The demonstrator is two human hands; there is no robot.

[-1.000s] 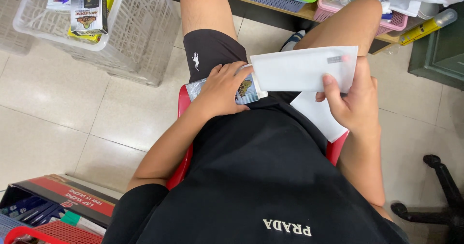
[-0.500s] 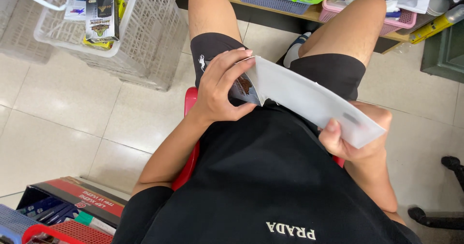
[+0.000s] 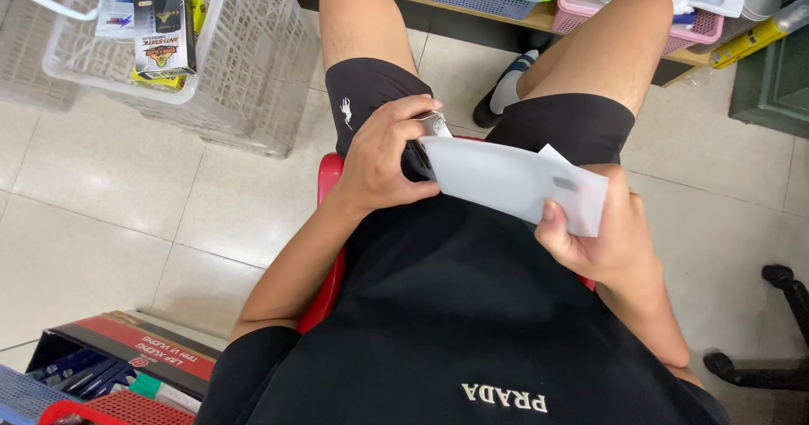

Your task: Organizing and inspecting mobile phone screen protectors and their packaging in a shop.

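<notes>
— Two hands are being shown over the lap in the head view; what is being held?

— A flat white paper mailing envelope point(image 3: 506, 181) is being gripped at its near end by the right hand point(image 3: 602, 240), with the thumb pressed on top and the fingers curled beneath. At the envelope's open far end, a small dark packet with a glossy white edge point(image 3: 425, 138) is being pinched by the left hand point(image 3: 383, 160), fingers closed around it, just at the mouth of the envelope.

— And where is all this being held?

— Above black shorts, over a red plastic seat point(image 3: 330, 223). A white plastic lattice basket point(image 3: 253, 80) holding a black box is being seen on the pale tiled floor point(image 3: 109, 206) to the left, and a red and black cardboard box point(image 3: 126, 353) lies near the bottom left corner.
</notes>
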